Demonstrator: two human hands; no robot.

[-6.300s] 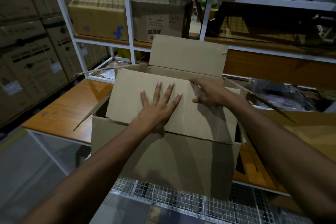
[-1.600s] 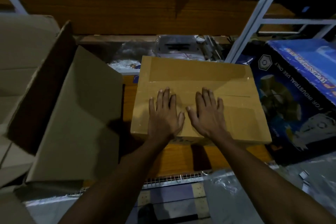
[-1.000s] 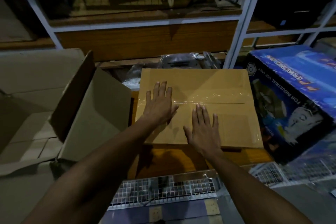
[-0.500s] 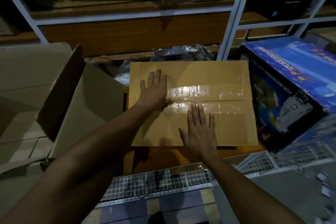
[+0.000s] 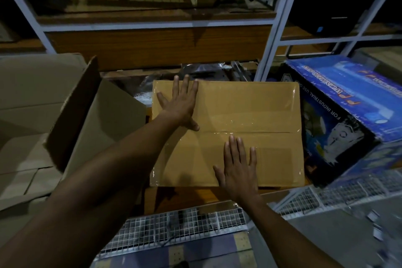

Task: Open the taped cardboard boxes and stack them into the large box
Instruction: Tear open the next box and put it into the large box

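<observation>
A brown taped cardboard box (image 5: 256,109) lies flat on the wooden table, its centre seam sealed with clear shiny tape (image 5: 250,129). My left hand (image 5: 181,102) rests flat on its far left part, fingers spread and reaching the back edge. My right hand (image 5: 238,167) lies flat on the near half, fingertips just short of the seam. Neither hand grips anything. The large open box (image 5: 28,119) stands at the left, its right flaps (image 5: 102,130) raised toward the taped box.
A blue printed carton (image 5: 343,115) leans against the taped box's right side. White shelf posts (image 5: 272,35) and a wooden shelf stand behind. A wire mesh rack (image 5: 174,230) runs below the table's front edge. Plastic-wrapped items (image 5: 202,73) lie behind the box.
My left hand has slid farther back along the box top to its rear edge. My right hand has stayed on the near half. The view tilted slightly, so the tape glare has faded.
</observation>
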